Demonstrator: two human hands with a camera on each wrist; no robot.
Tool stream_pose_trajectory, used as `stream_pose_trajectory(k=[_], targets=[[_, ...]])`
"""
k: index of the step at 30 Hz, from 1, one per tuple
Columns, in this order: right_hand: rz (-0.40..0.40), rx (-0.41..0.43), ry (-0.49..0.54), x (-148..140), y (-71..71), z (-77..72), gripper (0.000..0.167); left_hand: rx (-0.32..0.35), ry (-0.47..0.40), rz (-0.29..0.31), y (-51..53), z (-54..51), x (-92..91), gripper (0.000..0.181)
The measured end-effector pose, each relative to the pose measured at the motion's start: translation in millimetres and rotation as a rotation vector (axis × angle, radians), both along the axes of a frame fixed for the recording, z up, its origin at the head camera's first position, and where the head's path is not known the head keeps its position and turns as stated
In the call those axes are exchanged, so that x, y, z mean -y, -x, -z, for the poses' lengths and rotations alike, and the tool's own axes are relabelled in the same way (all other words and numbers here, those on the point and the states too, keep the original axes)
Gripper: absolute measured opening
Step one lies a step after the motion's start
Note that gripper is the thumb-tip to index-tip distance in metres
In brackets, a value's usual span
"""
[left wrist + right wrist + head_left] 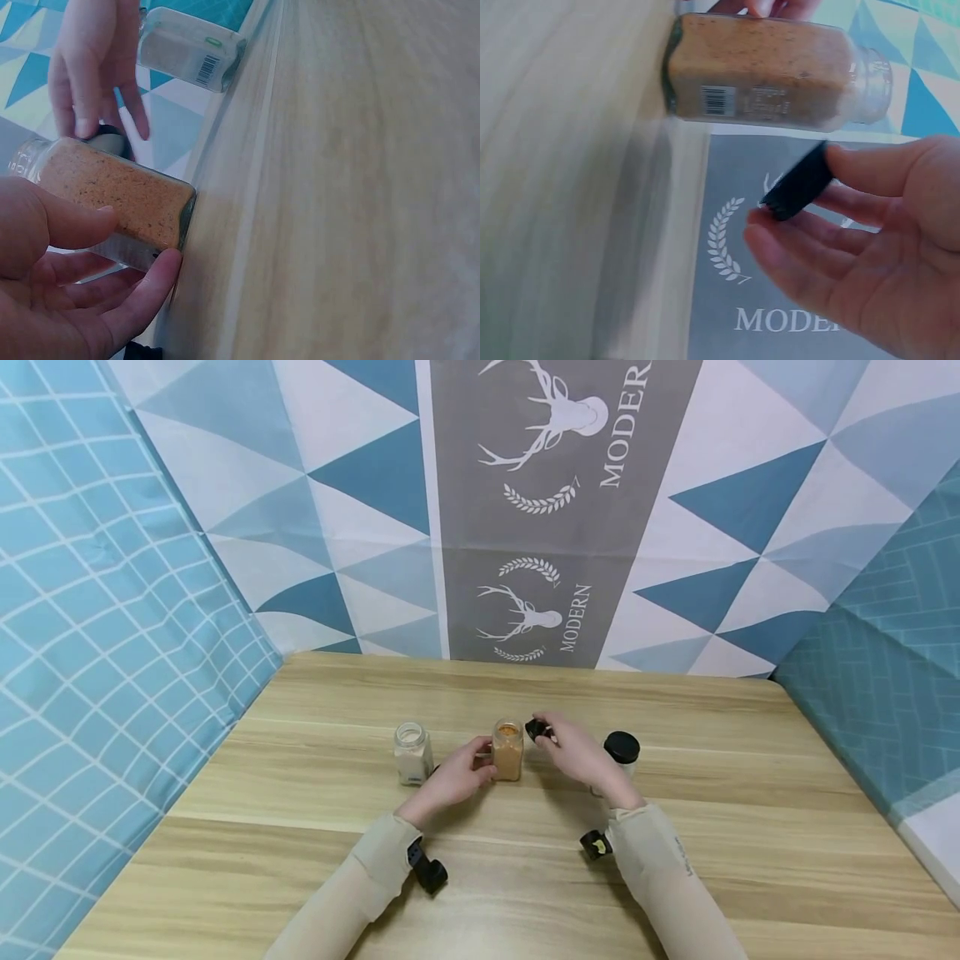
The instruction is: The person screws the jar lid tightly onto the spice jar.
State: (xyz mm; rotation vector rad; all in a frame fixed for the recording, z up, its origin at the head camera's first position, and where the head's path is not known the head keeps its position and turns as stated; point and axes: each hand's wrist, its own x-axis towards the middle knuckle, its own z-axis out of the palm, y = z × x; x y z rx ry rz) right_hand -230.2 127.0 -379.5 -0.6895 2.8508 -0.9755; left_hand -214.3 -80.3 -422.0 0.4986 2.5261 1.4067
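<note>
An uncapped glass jar of orange-brown seasoning stands upright on the table. My left hand holds its side, thumb and fingers around the glass, as the left wrist view shows with the jar and the hand. Just right of the jar, my right hand pinches a black cap between thumb and fingers. In the right wrist view the cap is tilted in the hand, apart from the jar.
An open jar of pale powder stands left of my left hand. Beyond my right hand is a jar with a black lid, partly hidden by that hand. The wooden table meets a patterned backdrop at its far edge.
</note>
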Motion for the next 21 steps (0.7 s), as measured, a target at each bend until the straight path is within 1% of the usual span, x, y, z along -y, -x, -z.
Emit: stream_pose_trajectory(k=[4,8,10,13,21], targets=[[0.026,0.015,0.13,2,-0.7,-3.8,0.04,0.003,0.001,-0.006,0.4,0.8,0.2,0.045],[0.016,0.009,0.246,7,-2.8,-5.7,0.035,0.003,0.0,-0.008,0.7,1.3,0.4,0.045],[0.001,0.005,0.286,10,-4.3,-6.5,0.035,0.005,-0.003,-0.007,1.0,1.8,0.6,0.045],[-0.022,-0.015,0.309,14,-5.8,-7.0,0.034,0.004,-0.006,-0.006,0.8,1.9,0.8,0.044],[-0.103,-0.132,0.317,19,-6.1,-4.2,0.03,0.0,0.009,-0.014,1.0,1.5,2.0,0.042]])
